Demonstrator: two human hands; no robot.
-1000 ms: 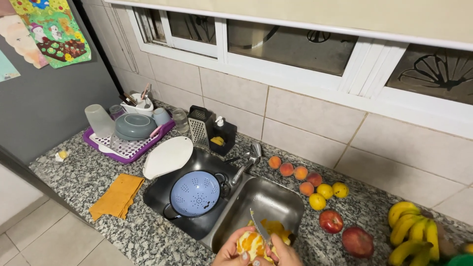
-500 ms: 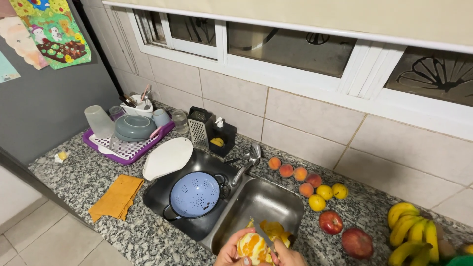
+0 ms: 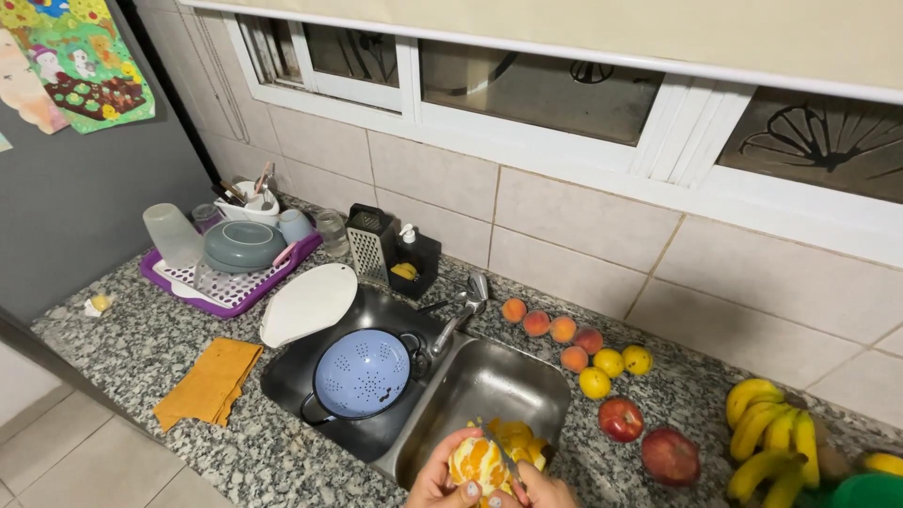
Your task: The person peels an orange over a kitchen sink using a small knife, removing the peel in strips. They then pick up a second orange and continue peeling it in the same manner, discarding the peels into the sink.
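Both hands cut off; left fingers point(image 3: 467, 489) holding orange point(image 3: 476, 461), right fingers point(image 3: 527, 478) knife point(image 3: 505, 456).

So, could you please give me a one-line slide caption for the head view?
Left hand holds a peeled orange over the sink while the right hand works a knife.

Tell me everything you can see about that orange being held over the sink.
The orange sits at the bottom edge of the view, above the right basin of the steel sink. Most of its peel is off, baring pale orange flesh with white pith lines between segments. The left hand cups it from below; the right hand holds a knife whose blade lies against it. Loose peel pieces lie in the basin beneath it.
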